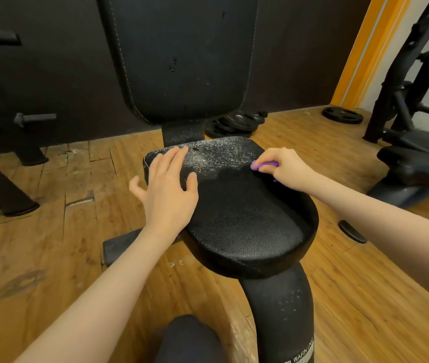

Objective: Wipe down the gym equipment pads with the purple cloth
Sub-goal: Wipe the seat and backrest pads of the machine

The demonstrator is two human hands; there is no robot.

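While bunching the purple cloth (pixel 262 165) tight in right hand (pixel 285 167) (left hand (pixel 167 191) flat, steadying seat pad (pixel 245 221)), risking missing far dusty strip.

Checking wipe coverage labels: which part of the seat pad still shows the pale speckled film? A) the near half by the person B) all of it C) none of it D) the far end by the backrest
D: the seat pad is dark and clean near the person, while the speckled film lies across its far end, where the right hand holds the purple cloth.
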